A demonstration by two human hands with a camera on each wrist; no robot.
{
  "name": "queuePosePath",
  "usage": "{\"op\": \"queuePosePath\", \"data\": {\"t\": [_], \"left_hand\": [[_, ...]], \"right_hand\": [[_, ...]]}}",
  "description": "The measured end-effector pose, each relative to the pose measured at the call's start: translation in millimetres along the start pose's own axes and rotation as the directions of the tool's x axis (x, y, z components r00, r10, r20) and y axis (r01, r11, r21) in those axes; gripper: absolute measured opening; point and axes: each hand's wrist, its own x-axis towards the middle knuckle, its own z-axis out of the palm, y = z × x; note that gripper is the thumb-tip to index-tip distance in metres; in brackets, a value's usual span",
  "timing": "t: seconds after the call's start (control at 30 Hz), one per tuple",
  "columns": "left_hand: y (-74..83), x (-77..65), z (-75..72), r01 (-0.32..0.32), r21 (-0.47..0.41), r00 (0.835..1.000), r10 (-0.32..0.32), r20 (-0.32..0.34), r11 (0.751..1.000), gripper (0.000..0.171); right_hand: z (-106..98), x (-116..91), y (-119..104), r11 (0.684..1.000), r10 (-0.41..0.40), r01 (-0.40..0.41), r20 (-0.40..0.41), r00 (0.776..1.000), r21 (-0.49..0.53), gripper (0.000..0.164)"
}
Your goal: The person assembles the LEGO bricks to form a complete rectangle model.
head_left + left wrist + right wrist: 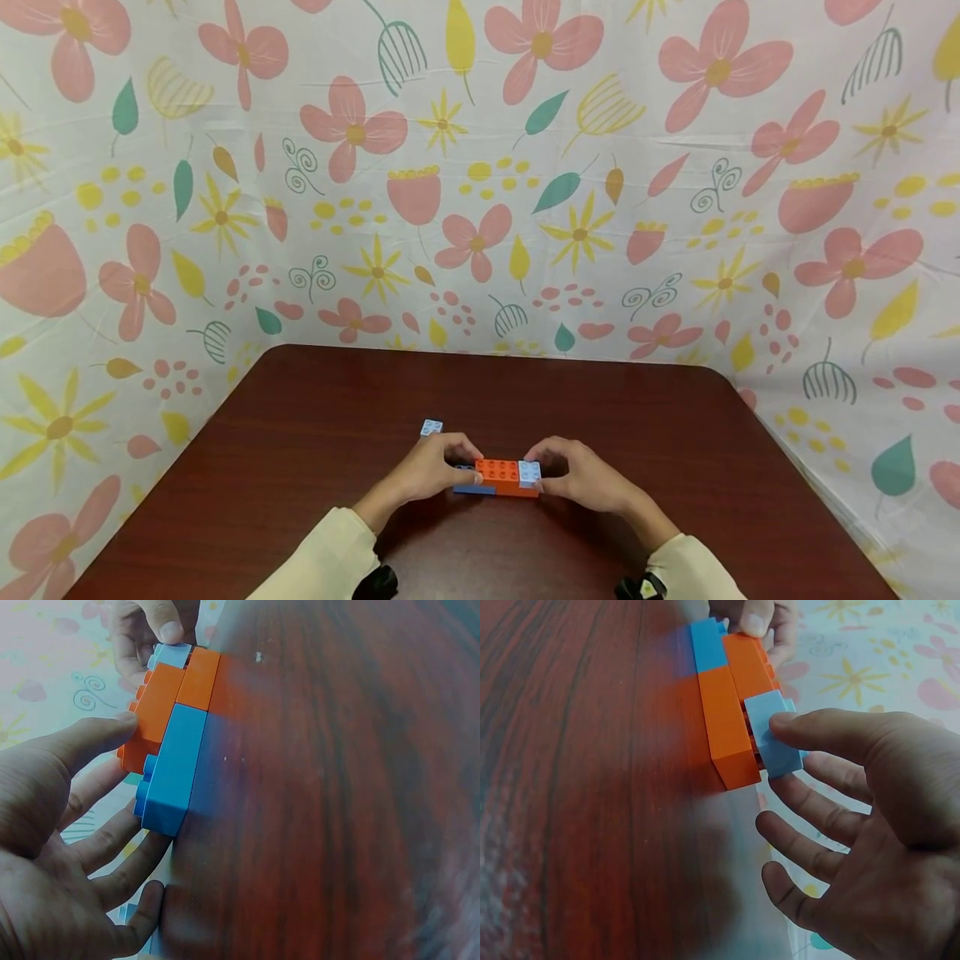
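Note:
On the table, a blue building brick [474, 490] and an orange brick [721, 724] lie end to end as a lower row. Across their seam sits an upper orange brick [497, 471], its left end pinched between the thumb and fingers of my left hand [427, 468]. At the right end is a light blue brick [772, 735], which my right hand [592, 482] pinches with thumb and index finger. In the right wrist view it stands slightly tilted, with a narrow gap and studs showing between it and the lower orange brick. The other right fingers are spread.
Another light blue brick [431, 427] sits on the dark wooden table [600, 408] behind my left hand. A flower-printed cloth [480, 167] hangs around the table's back and sides.

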Motion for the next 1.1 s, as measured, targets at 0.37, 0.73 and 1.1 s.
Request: {"op": "queuePosePath", "data": {"t": [0.37, 0.73, 1.1], "left_hand": [[-0.3, 0.2, 1.9, 0.000, -0.005, 1.000, 0.000, -0.007, 1.000, 0.020], [2.0, -0.9, -5.1, -0.018, 0.042, 1.000, 0.017, 0.019, 0.999, 0.019], [11.1, 0.1, -28.5, -0.047, 0.113, 0.999, 0.047, 0.003, 0.993, 0.026]], "right_hand": [[-1.8, 1.4, -0.6, 1.000, 0.001, -0.001, 0.005, 1.000, -0.012, 0.026], [3.6, 3.2, -4.3, 1.000, 0.002, -0.002, -0.011, 1.000, -0.014, 0.026], [0.6, 0.9, -8.7, 1.000, 0.022, -0.022, -0.005, 1.000, -0.007, 0.026]]}}
